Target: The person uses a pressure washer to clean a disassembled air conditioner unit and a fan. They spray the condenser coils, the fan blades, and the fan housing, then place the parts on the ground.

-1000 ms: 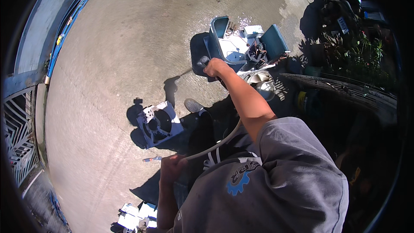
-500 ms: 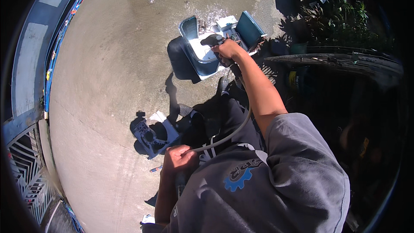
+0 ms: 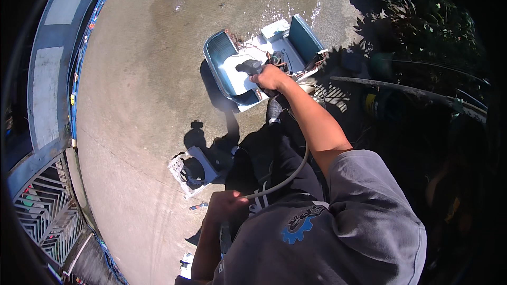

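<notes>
while holding a dark spray gun [image 3: 249,67] over the teal-and-white unit [image 3: 304,39], got right hand [image 3: 271,77] fingers curled around it, left hand [image 3: 226,205] fingers pressed around the pale hose [image 3: 283,183].

Sunlit concrete [image 3: 127,111], pale gate [image 3: 50,211], plants [image 3: 433,37]

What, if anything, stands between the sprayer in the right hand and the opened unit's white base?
Nothing visible: from this view, the right hand holds the dark sprayer over the white base. The blue-green panels stand to either side.

Right grip [image 3: 270,78] reaches out, curled — left grip [image 3: 226,205] lower, seemingly clenched.
</notes>
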A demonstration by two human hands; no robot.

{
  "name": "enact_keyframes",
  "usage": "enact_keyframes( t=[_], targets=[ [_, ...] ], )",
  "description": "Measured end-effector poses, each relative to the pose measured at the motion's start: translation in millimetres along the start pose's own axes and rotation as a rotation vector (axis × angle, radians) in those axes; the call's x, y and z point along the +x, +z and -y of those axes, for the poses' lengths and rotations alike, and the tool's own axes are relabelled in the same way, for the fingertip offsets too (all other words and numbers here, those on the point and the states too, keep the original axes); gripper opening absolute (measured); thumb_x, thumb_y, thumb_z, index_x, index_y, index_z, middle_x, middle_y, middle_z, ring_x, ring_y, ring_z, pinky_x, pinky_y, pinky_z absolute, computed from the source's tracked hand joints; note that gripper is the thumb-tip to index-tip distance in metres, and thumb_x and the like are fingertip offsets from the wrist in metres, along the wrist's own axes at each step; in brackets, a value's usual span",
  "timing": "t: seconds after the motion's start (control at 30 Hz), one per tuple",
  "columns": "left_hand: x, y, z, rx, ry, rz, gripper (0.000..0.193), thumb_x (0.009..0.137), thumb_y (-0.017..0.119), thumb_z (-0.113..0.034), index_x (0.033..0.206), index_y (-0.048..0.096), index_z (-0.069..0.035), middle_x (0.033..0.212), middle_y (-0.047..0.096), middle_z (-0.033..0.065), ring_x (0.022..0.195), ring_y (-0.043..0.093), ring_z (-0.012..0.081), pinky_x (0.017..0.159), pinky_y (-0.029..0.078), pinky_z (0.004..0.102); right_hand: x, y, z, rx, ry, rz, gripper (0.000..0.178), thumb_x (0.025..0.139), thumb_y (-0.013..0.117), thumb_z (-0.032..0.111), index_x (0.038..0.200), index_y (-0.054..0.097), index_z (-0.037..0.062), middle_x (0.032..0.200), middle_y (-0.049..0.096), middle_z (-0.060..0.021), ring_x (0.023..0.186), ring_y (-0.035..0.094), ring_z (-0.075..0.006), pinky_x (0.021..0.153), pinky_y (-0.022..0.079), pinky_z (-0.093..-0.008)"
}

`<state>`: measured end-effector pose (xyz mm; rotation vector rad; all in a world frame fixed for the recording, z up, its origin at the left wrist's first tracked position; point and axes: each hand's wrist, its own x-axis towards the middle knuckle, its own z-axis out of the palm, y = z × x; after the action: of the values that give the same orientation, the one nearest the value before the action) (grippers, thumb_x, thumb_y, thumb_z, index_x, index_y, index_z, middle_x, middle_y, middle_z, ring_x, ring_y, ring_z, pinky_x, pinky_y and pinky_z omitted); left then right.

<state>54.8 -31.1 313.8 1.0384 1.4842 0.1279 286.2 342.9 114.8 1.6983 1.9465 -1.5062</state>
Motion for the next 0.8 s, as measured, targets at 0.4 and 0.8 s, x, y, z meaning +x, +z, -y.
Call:
enact_keyframes(
  t=[0.4, 0.8],
  targets=[
    [65, 32, -102, -0.037, -0.034, 0.065, 0.027, 0.09, 0.086, -0.029, 0.102, 0.083, -0.005, 0.085, 0.079, 0.0114, 0.08, 0.078, 0.0202, 0.072, 0.06, 0.0359, 11, -122, -29, -0.195, 0.219, -0.056, 0.059, 0.096, 0.07, 0.047, 0.121, 0.076, -0.0067, 0.132, 0.072, -0.03, 0.128, 0.068, -0.0428, 0.111, 0.053, -0.0463],
    [74, 49, -113, -0.297, -0.059, 0.109, 0.027, 0.092, 0.088, -0.029, 0.098, 0.082, -0.004, 0.08, 0.076, 0.0077, 0.074, 0.071, 0.0133, 0.067, 0.055, 0.0325, 7, -91, -32, -0.344, -0.115, 0.296, 0.048, 0.093, 0.069, 0.039, 0.099, 0.079, -0.0077, 0.114, 0.074, -0.034, 0.112, 0.072, -0.0463, 0.099, 0.056, -0.0492]
  ],
)
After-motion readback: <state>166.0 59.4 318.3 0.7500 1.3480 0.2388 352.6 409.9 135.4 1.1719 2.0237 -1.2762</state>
